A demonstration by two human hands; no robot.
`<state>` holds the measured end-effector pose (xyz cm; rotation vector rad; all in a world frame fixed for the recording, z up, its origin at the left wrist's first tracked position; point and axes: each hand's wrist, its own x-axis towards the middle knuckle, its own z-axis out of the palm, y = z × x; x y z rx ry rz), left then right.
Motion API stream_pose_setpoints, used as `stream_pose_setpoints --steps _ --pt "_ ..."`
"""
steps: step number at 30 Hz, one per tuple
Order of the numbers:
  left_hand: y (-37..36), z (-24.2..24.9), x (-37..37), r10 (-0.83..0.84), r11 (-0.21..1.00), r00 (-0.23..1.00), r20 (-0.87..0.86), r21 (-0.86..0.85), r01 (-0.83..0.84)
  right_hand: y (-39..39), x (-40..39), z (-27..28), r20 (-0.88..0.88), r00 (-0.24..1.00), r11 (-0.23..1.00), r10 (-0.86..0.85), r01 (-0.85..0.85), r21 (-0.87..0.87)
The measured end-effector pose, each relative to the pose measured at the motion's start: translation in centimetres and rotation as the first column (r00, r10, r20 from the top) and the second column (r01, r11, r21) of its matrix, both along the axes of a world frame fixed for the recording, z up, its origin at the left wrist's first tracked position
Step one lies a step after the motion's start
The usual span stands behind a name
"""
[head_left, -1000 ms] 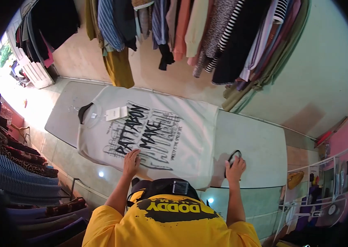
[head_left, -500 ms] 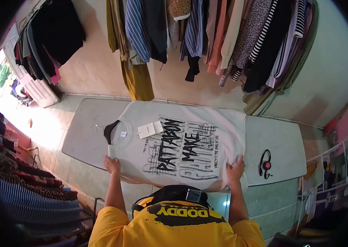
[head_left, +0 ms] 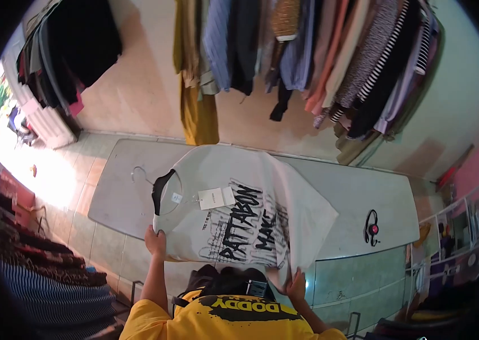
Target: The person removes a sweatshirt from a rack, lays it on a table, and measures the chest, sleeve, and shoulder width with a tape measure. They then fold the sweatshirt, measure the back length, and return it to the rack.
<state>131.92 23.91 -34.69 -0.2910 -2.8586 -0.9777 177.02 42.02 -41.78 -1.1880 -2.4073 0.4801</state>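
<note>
A white printed T-shirt [head_left: 267, 175] with black lettering lies across the long table, its neck towards the left. A black hanger [head_left: 161, 190] sits in the neck, its metal hook on the table. White paper tags [head_left: 216, 198] rest on the shirt's chest. My left hand [head_left: 155, 241] is closed on the shirt's near shoulder edge, just below the hanger. Over the table's near side, my right hand [head_left: 295, 285] pinches the near corner of the hem, and the lower part of the shirt is creased and folded over towards me.
The long grey-white table [head_left: 120, 192] stands along the wall. A black strap [head_left: 371, 228] with a pink round part lies on its right end. Clothes [head_left: 239, 51] hang above the far side. Striped garments [head_left: 61, 289] are at lower left, a white rack [head_left: 454, 249] at right.
My right hand has moved left and towards me, drawing the shirt's hem corner with it. The lower shirt has gone from flat to creased. My left hand has stayed at the shoulder edge.
</note>
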Motion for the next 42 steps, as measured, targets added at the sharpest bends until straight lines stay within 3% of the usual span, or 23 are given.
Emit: stream_pose_setpoints --steps 2,5,7,8,10,11,12,13,14,15,16,17,20,21,23,26,29,32,34,36,38,41,42 --pt "-0.1 0.9 0.6 -0.012 1.000 0.995 -0.100 -0.010 0.011 0.5 2.2 -3.7 0.194 0.973 0.978 0.121 -0.084 -0.190" --pt "-10.9 2.3 2.9 0.032 0.998 0.982 -0.188 0.068 -0.019 -5.3 2.6 -3.7 0.334 0.924 0.949 0.185 -0.080 -0.304" --pt "-14.4 3.0 3.9 0.068 0.997 0.969 -0.236 0.054 -0.057 -4.3 1.2 -2.8 0.531 0.710 0.839 0.463 -0.159 -0.520" --pt "-15.9 3.6 4.3 0.073 0.997 0.957 -0.281 0.037 -0.065 -2.6 0.9 -4.0 0.522 0.703 0.831 0.484 -0.182 -0.526" --pt "-18.6 5.1 5.2 0.085 0.996 0.927 -0.366 0.029 -0.080 1.1 -0.1 -6.6 0.374 0.221 0.433 0.901 -0.378 -0.818" --pt "-19.9 6.1 5.6 0.054 0.999 0.910 -0.411 0.021 -0.050 2.6 -5.0 -1.5 0.381 0.227 0.327 0.896 0.241 -0.914" --pt "-21.2 6.8 5.8 0.021 1.000 0.892 -0.452 0.011 -0.017 4.0 -7.1 -1.2 0.182 0.398 0.090 0.899 0.238 -0.967" --pt "-22.6 7.4 5.7 -0.039 0.999 0.845 -0.534 -0.009 0.040 5.4 -10.6 3.9 0.023 0.521 0.042 0.853 -0.023 -0.999" --pt "-23.6 8.0 5.8 -0.041 0.999 0.846 -0.531 -0.023 0.035 5.8 -13.3 6.5 -0.089 0.684 0.126 0.724 -0.258 -0.958" --pt "-24.4 8.7 5.8 -0.029 0.999 0.854 -0.519 0.024 0.048 6.9 -15.7 4.2 -0.165 0.749 0.367 0.642 -0.490 -0.791" --pt "-25.1 9.4 5.7 -0.013 0.995 0.862 -0.506 0.076 0.060 6.1 -19.6 9.8 0.051 0.840 0.727 0.540 -0.435 -0.531" --pt "-26.1 10.0 5.3 -0.039 0.994 0.856 -0.516 0.065 0.084 6.2 -22.1 9.6 -0.018 0.877 0.857 0.481 -0.474 -0.205" --pt "-26.8 12.3 3.5 -0.056 0.989 0.808 -0.586 0.079 0.126 5.6 -29.2 9.0 0.170 0.889 0.825 0.424 -0.457 0.332" --pt "-27.5 12.7 2.6 -0.016 0.984 0.826 -0.564 0.136 0.112 4.8 -30.7 7.8 0.172 0.879 0.815 0.445 -0.477 0.330" --pt "-28.7 13.7 0.5 0.057 0.979 0.845 -0.532 0.194 0.056 3.4 -33.5 5.0 0.062 0.827 0.826 0.558 -0.561 0.056" --pt "-31.1 14.7 -3.6 0.070 0.982 0.857 -0.510 0.185 0.029 -1.5 -35.1 5.5 0.124 0.779 0.786 0.615 -0.617 -0.020" --pt "-33.0 16.3 -7.5 0.087 0.987 0.861 -0.501 0.161 -0.006 -8.5 -34.3 5.0 0.209 0.731 0.714 0.649 -0.681 0.163" --pt "-35.4 16.3 -10.7 0.066 0.988 0.902 -0.426 0.154 0.001 -15.8 -34.3 7.3 0.322 0.495 0.566 0.807 -0.804 -0.181" --pt "-37.0 15.3 -12.8 -0.104 0.994 0.850 -0.516 -0.046 0.094 -18.6 -35.5 8.3 -0.040 0.482 0.412 0.875 -0.786 -0.462" --pt "-38.5 14.5 -14.4 -0.145 0.989 0.843 -0.518 -0.100 0.109 -20.9 -38.0 11.5 -0.276 0.445 0.473 0.852 -0.880 0.038" --pt "-40.0 13.2 -16.4 -0.236 0.972 0.801 -0.550 -0.115 0.207 -21.8 -40.7 13.5 -0.415 0.478 0.619 0.774 -0.707 0.342" --pt "-40.4 13.9 -17.9 -0.338 0.941 0.823 -0.457 -0.173 0.291 -24.7 -45.6 20.5 -0.444 0.534 0.677 0.719 -0.682 0.275" --pt "-40.4 14.0 -18.6 -0.380 0.925 0.813 -0.441 -0.199 0.324 -24.8 -46.4 20.1 -0.297 0.526 0.586 0.797 -0.792 0.171"
